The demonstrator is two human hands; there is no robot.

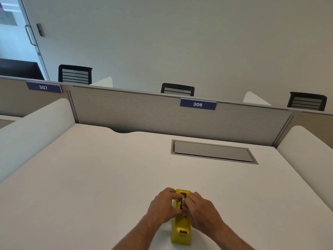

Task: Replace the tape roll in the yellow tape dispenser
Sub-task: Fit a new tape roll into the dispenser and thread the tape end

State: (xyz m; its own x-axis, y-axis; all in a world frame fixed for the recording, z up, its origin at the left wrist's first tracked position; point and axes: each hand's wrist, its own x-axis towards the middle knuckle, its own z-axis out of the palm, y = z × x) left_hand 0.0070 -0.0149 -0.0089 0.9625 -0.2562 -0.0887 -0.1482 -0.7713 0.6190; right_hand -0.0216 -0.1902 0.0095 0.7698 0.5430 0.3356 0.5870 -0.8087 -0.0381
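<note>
The yellow tape dispenser [181, 230] stands on the white desk [108, 177] near its front edge, its cutter end pointing toward me. My left hand [164, 204] grips the dispenser's left side, fingers curled over the top. My right hand [201, 210] presses against the right side, its fingertips pinched at the dark slot in the middle where the roll sits. The tape roll itself is hidden behind my fingers.
A grey cable hatch [213, 151] is set in the desk at the back right. A grey partition [144, 112] labelled 306 closes the far side. White side dividers [36, 130] flank the desk. Black chairs [177, 89] stand beyond.
</note>
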